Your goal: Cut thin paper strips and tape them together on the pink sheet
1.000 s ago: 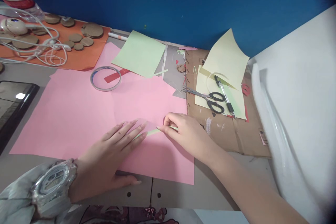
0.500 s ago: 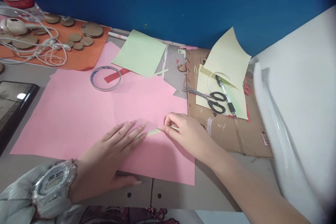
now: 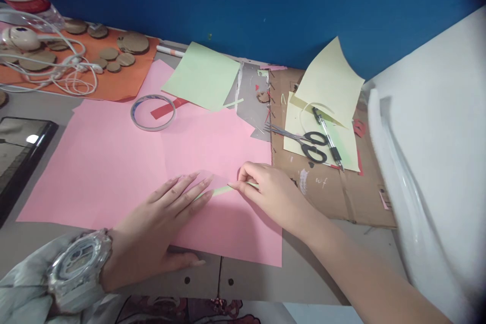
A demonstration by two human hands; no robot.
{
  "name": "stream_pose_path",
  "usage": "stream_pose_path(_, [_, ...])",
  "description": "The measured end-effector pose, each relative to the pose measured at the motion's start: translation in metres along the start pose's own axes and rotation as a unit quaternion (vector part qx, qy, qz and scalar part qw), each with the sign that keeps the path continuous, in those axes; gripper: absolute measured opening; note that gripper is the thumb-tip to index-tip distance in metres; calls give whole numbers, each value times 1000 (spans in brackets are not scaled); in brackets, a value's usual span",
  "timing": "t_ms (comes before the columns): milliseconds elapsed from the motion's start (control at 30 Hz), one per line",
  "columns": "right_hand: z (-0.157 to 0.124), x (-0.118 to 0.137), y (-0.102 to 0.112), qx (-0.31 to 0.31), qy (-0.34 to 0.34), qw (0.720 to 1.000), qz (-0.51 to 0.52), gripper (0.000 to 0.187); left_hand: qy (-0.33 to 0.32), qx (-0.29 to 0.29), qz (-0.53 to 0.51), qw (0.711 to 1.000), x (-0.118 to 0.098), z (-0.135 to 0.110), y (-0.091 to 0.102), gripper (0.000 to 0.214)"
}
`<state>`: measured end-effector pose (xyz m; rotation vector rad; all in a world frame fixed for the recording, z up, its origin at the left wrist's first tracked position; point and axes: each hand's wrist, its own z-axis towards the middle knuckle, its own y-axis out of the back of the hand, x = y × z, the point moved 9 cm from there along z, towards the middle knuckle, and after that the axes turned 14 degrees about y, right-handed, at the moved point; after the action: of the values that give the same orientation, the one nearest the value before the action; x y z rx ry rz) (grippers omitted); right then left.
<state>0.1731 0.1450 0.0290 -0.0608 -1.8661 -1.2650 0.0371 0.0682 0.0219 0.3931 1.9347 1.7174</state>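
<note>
A thin pale green paper strip [image 3: 222, 191] lies across the large pink paper [image 3: 114, 162]. My left hand [image 3: 170, 212] rests flat, fingers stretched out, its fingertips over the strip's left end; the thumb lies near the paper's front edge. Pinched between thumb and fingers of my right hand [image 3: 261, 187] is the strip's other end, and a bit of green shows inside the curled fingers. How far the strip runs beneath the left fingers is hidden.
Behind are a tape roll [image 3: 153, 113], a red strip [image 3: 167, 109] and a green sheet [image 3: 201, 76]. Scissors [image 3: 304, 142] and a pen [image 3: 328, 139] lie on cardboard [image 3: 322, 202] at right. A phone [image 3: 23, 157], earphones [image 3: 76, 68] and cardboard discs [image 3: 132, 43] are at left.
Both hands hold nearly the same place on the strip. Only a slight shift of the whole view shows.
</note>
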Motion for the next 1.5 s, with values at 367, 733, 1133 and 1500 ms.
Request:
stream_pose_path(367, [-1, 0, 0, -5, 9, 1000, -4, 20, -11, 29, -20, 999, 5, -5, 19, 92])
stream_pose_path(733, [-1, 3, 3, -21, 12, 1000, -18, 19, 3, 13, -15, 1000, -23, 38, 6, 109])
stream_pose_path(1133, [-1, 2, 3, -13, 10, 1000, -9, 20, -21, 12, -19, 1000, -16, 22, -2, 113])
stream_pose_path(1500, [-8, -10, 9, -4, -38, 999, 2, 22, -17, 5, -15, 1000, -15, 23, -1, 119])
